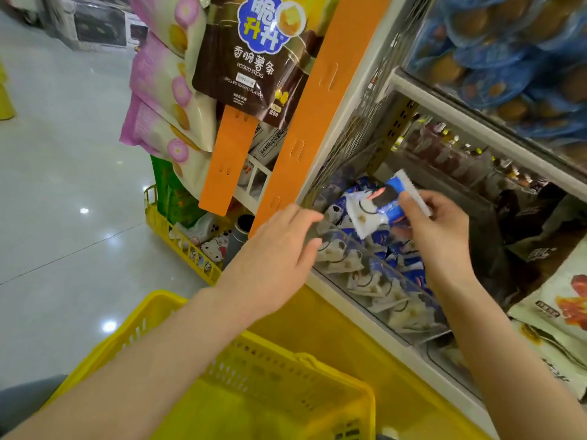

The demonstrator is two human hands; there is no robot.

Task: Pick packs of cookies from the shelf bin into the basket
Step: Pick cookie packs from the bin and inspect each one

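1. A pale glossy floor (63,185) filled the left side.
2. Pink bags (158,90) hung in a column at the shelf end, with a brown potato-stick bag (251,68) beside them and an orange strip (320,100) running down the shelf's edge.
3. A small yellow crate (178,239) of cartoon-cat goods stood on the floor below the bags.
4. The yellow basket (270,369) sat low in front of the person, under both forearms; no pack showed inside it.
5. The left hand (279,249) reached toward the bin's left corner with fingers straight and slightly apart, holding nothing. Whether its fingertips touched the bin, I cannot tell.
6. The bin (381,265), clear-fronted, sat on the lower shelf and held a heap of blue-and-white cookie packs (381,287).
7. One pack (378,204) was lifted just above the heap, tilted, clear of the basket.
8. The right hand (438,227) pinched that pack's right end between thumb and fingers.
9. Blue round packs (495,42) filled the shelf above, and pale snack bags (559,306) lay at far right.
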